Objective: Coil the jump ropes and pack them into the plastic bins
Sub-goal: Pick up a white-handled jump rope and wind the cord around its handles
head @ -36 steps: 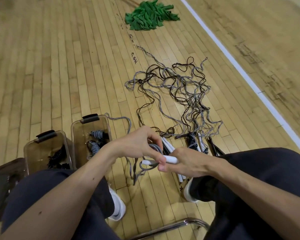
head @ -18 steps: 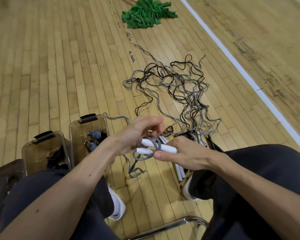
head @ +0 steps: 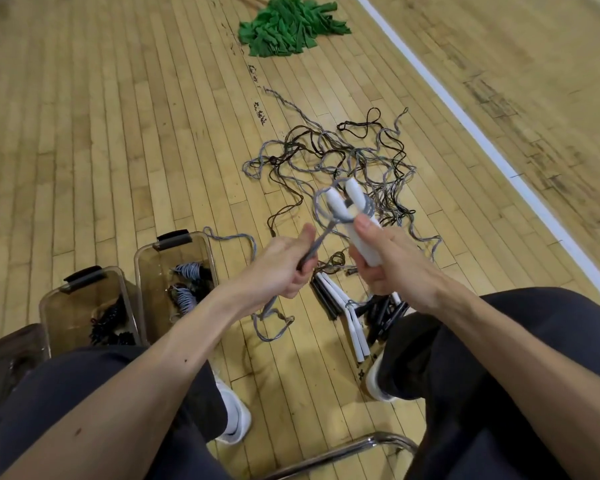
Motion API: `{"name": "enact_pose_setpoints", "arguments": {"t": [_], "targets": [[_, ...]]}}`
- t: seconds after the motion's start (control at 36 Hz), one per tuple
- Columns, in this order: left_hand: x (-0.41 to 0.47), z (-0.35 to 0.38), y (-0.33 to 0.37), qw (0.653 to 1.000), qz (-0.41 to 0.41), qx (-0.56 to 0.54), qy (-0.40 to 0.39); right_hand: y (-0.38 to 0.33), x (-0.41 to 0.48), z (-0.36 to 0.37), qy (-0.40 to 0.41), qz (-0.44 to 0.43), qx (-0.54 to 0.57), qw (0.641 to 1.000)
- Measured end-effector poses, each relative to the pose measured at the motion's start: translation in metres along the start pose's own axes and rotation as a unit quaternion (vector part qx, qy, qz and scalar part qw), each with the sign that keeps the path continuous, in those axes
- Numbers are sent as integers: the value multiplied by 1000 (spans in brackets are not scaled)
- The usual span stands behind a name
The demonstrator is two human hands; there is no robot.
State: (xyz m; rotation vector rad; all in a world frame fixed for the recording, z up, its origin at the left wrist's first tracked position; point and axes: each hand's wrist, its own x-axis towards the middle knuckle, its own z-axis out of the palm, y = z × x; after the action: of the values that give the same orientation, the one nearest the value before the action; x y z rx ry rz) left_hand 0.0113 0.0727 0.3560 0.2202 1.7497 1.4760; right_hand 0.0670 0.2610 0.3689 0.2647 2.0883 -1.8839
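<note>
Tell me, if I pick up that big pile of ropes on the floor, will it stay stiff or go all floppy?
Probably floppy: the rope pile lies in loose, wavy loops. It would likely come up tangled, since grey and black cords cross each other.

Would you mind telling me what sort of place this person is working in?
Most likely a school or sports gym: a varnished wooden strip floor with a painted white court line, a tangle of jump ropes, and a pile of green cloth, perhaps team bibs.
</note>
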Motion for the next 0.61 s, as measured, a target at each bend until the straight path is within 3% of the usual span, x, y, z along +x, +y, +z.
{"name": "enact_pose_setpoints", "arguments": {"t": [0.08,0.17,0.5,0.61], "targets": [[0,11,-1,995,25,91,16,9,10,0,87,30,-17,996],[-2,13,-2,962,91,251,52,25,18,2,112,53,-58,991],[-21,-25,-6,830,99,548,31,57,32,27,5,93,-213,973],[-21,-35,-5,816,115,566,23,62,32,36,-44,99,-245,964]]}}
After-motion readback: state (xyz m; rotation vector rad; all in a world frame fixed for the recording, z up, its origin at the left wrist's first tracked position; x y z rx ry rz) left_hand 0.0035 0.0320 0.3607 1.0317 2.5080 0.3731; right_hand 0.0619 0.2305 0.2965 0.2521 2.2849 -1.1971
